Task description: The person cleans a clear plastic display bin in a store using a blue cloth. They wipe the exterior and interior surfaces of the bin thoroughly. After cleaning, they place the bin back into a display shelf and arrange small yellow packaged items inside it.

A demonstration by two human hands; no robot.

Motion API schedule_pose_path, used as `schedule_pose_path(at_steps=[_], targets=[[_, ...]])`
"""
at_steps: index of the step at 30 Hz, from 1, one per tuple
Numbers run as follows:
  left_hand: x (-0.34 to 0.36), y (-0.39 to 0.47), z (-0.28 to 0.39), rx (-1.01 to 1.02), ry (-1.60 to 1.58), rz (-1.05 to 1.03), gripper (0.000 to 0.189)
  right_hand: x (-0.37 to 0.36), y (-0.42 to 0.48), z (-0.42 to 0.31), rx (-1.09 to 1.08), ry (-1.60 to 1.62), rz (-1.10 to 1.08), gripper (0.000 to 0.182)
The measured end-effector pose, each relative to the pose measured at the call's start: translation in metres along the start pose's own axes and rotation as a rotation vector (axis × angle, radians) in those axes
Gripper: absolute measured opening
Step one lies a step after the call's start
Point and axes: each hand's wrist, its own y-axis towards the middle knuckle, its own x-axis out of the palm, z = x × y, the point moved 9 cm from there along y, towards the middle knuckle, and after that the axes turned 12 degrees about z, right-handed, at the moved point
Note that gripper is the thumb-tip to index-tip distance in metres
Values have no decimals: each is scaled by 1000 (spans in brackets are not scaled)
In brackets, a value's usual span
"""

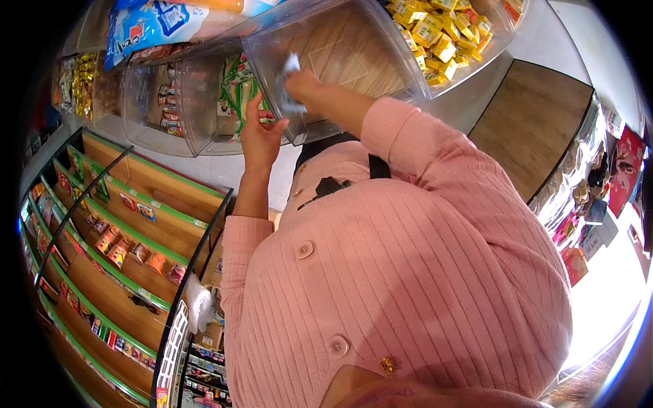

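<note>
Before me is a clear plastic bin [352,46] with a wood-patterned bottom. My right hand [303,87] reaches over it, gripping a pale blue-grey cloth [292,64] that is blurred. The cloth lies against the bin's left wall. At that wall's outer side, my left hand [261,133] has its fingers spread, with the fingertips at the bin's edge. Whether they press on the plastic is hard to tell. Behind that hand, green and white snack packets [237,89] sit in the neighbouring bin.
Small yellow boxes [438,33] fill the bin on the right. A large blue snack bag [153,30] lies across the upper left bins. Green-edged shelves [117,219] with packets stand at lower left. A wooden panel [533,125] is at right.
</note>
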Motion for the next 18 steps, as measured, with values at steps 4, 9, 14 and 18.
schedule_pose_path(at_steps=[4, 9, 14, 18], targets=[[0, 0, 9, -15, 0, 0, 72, 81, -27, 58, 591, 514, -42, 21], [1, 1, 0, 10, -19, -11, 73, 48, 63, 6, 82, 333, -31, 26], [0, 0, -5, -2, -44, -6, 74, -51, 61, -49, 295, 949, 29, 28], [4, 4, 1, 36, -73, -20, 74, -2, 55, -18, -78, 146, 72, 26]])
